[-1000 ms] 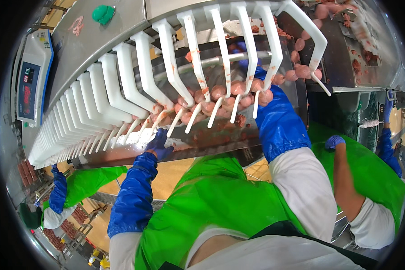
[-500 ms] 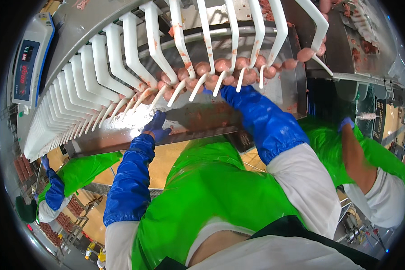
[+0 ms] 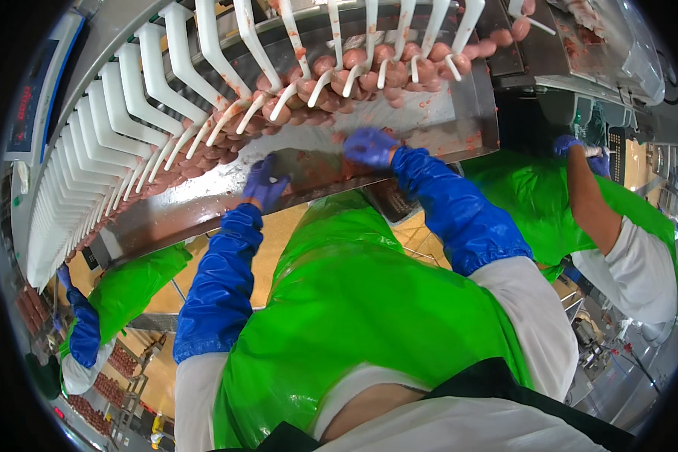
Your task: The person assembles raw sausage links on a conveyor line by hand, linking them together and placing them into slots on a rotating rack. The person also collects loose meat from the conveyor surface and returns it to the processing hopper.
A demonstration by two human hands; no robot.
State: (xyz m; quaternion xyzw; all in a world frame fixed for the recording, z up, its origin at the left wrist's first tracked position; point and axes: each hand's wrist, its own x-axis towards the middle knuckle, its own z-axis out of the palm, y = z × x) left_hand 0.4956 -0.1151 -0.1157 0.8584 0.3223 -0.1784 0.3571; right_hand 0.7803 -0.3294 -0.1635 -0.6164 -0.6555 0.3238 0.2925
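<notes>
Linked pink sausages (image 3: 384, 54) hang in loops from a row of white hooked arms (image 3: 196, 75), above a stainless steel trough (image 3: 309, 162). My left hand (image 3: 264, 183), in a purple glove, is over the trough's near edge with its fingers bent. A small pale bit shows between its thumb and fingers, too small to name. To its right, my right hand (image 3: 369, 147), also gloved, hovers palm down over the trough, below the sausages and apart from them. Its fingers are slightly spread, somewhat blurred, with nothing visible in them.
A digital display unit (image 3: 34, 98) stands at the far left. Steel machinery (image 3: 580, 53) with meat scraps is at the right, where the sausage chain leads. One co-worker in a green apron (image 3: 625, 218) stands close on my right, another (image 3: 128, 294) farther left. Racks of sausages (image 3: 90, 410) stand behind.
My right hand has drawn back from under the sausages toward me. My left hand has risen slightly, its fingers more bent. The hooks and sausages have shifted up and leftward in view.
</notes>
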